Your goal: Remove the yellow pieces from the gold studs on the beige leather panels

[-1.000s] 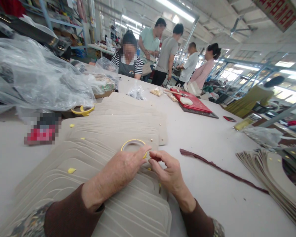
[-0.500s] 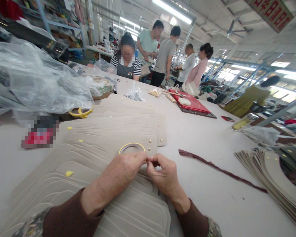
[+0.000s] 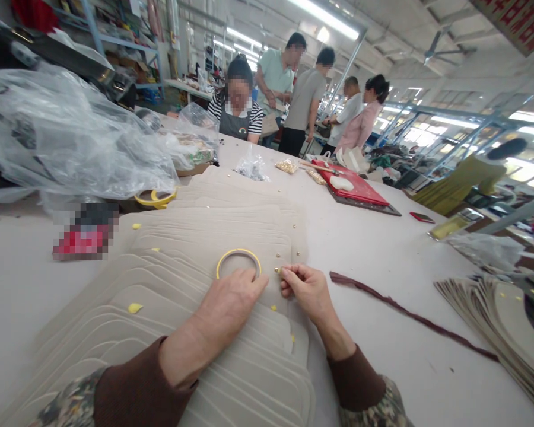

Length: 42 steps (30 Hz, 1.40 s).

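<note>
My left hand (image 3: 231,302) is closed around the lower edge of a roll of yellow tape (image 3: 239,252), which stands tilted above the panels. My right hand (image 3: 307,290) pinches a small bit of yellow tape (image 3: 282,271) between thumb and forefinger, partly hidden by the fingertips. Right beside those fingertips is a gold stud (image 3: 276,270) on a beige panel. Under both hands, overlapping beige panels (image 3: 204,231) lie fanned out with rounded corners. More studs show near their right edges, and several yellow tape pieces (image 3: 135,308) stick to the panels.
A brown fabric strip (image 3: 404,308) lies on the table to the right. Another fanned stack of panels (image 3: 476,308) is at the right edge. Farther back are a red board (image 3: 356,187), a bag of gold studs (image 3: 287,166) and plastic bags (image 3: 71,136). A co-worker (image 3: 238,107) sits opposite.
My hands, together at the tape roll before, have moved apart. The right hand went right and slightly up to the stud with the tape bit. The left keeps the roll.
</note>
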Available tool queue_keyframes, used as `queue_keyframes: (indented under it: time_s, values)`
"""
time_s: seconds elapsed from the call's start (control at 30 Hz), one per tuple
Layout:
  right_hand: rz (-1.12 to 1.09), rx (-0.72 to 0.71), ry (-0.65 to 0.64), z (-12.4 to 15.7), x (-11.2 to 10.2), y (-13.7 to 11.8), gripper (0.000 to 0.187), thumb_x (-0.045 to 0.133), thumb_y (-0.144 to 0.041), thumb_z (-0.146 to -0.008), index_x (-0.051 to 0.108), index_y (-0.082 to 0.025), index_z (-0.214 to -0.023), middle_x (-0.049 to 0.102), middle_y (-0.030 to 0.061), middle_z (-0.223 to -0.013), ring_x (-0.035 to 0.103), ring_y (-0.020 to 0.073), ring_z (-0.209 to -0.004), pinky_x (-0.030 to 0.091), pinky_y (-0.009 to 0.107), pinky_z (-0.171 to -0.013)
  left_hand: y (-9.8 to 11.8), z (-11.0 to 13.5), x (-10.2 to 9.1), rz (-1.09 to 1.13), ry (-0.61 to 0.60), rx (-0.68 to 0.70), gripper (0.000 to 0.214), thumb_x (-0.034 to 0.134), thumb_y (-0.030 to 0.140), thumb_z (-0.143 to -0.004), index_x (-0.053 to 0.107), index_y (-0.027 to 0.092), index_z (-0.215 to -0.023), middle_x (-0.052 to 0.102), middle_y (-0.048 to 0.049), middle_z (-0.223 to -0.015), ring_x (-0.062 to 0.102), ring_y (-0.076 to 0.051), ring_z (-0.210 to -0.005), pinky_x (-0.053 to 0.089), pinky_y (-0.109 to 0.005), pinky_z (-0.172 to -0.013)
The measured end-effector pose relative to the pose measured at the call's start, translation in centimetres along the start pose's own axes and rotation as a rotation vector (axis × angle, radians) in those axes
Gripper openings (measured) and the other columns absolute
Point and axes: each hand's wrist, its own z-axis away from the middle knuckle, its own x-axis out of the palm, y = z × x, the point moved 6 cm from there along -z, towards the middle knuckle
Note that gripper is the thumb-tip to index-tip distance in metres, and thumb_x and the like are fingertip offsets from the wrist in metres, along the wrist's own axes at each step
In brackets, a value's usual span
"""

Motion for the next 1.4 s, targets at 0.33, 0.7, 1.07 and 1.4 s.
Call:
queue_keyframes:
  time_s: [0.33, 0.7, 1.07, 1.4]
  values:
    - [0.577, -0.381, 0.075, -0.1, 1.4, -2.7, 0.017, 0.057, -0.025, -0.081, 0.071, -0.019, -0.075, 0.07, 0.0024, -0.065, 0.062, 0.0156, -0.057, 0.046, 0.026, -0.059, 0.4, -0.1, 0.7, 0.012, -0.054, 0.042, 0.019, 0.041, 0.008, -0.091, 0.056, 0.019, -0.097, 0.062, -0.0063, -0.092, 0.06, -0.025, -0.087, 0.053, -0.036, -0.069]
    - [0.518, -0.508, 0.117, 1.3, 0.3, -2.1, 0.014, 0.058, -0.026, -0.085, 0.069, -0.019, -0.08, 0.072, 0.0046, -0.076, 0.066, 0.0178, -0.068, 0.049, 0.028, -0.068, 0.3, -0.1, 0.6, 0.02, -0.045, 0.041, 0.018, 0.043, 0.011, -0.092, 0.057, 0.019, -0.098, 0.062, -0.0059, -0.093, 0.06, -0.023, -0.089, 0.053, -0.035, -0.072]
    - [0.668, -0.407, -0.01, 0.1, 1.3, -2.9, 0.014, 0.061, -0.023, -0.08, 0.073, -0.018, -0.084, 0.065, -0.0012, -0.059, 0.058, 0.0144, -0.055, 0.042, 0.025, -0.059, -0.7, 0.1, -0.2, 0.033, 0.123, 0.049, 0.014, 0.043, 0.013, -0.094, 0.055, 0.02, -0.094, 0.062, -0.003, -0.089, 0.058, -0.021, -0.084, 0.049, -0.033, -0.069]
    - [0.425, -0.296, 0.094, -0.7, -1.5, -1.6, 0.019, 0.061, -0.029, -0.078, 0.07, -0.016, -0.087, 0.069, 0.0019, -0.072, 0.059, 0.0153, -0.06, 0.046, 0.026, -0.059, -1.5, -0.4, -0.8, 0.046, 0.193, 0.015, 0.015, 0.043, 0.016, -0.095, 0.057, 0.02, -0.098, 0.064, -0.0041, -0.093, 0.056, -0.023, -0.093, 0.048, -0.034, -0.075]
